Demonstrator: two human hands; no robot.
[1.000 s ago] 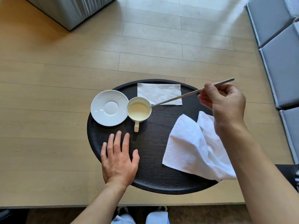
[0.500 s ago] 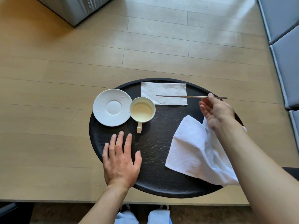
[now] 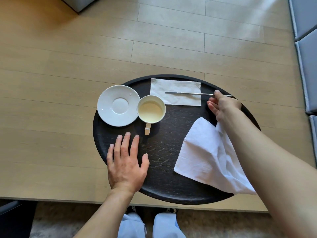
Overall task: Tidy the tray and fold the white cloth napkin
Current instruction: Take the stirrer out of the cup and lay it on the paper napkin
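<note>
Hands, head view. Left hand: flat, fingers spread, palm down on the lower left of the tray, holding nothing, just below the cup's handle. Right hand: at the right of the tray, fingers loosely apart; its fingertips meet the right end of the metal stirrer, and whether they pinch it or merely touch it cannot be told.

Stirrer: thin rod, long axis running left to right across the upper middle of the frame, left part lying over the paper napkin, right end at the right hand.

White cloth napkin: unfolded and rumpled, at the lower right of the tray, its far corner pointing up the frame, its right side hidden under the right forearm, its lower corner overhanging the tray rim. Lies directly below the right hand, well apart from the left; right hand judged the nearer for a first grasp, with the left free to pin a corner.

Containers. Tray: round, dark, on the pale wooden surface. Cup: upright, holding pale creamy liquid, handle pointing down the frame, touching the saucer's right edge. Saucer: white, empty, partly overhanging the upper left tray rim.

Judgement: the cup is not yet on the saucer, and folding has not begun.
</note>
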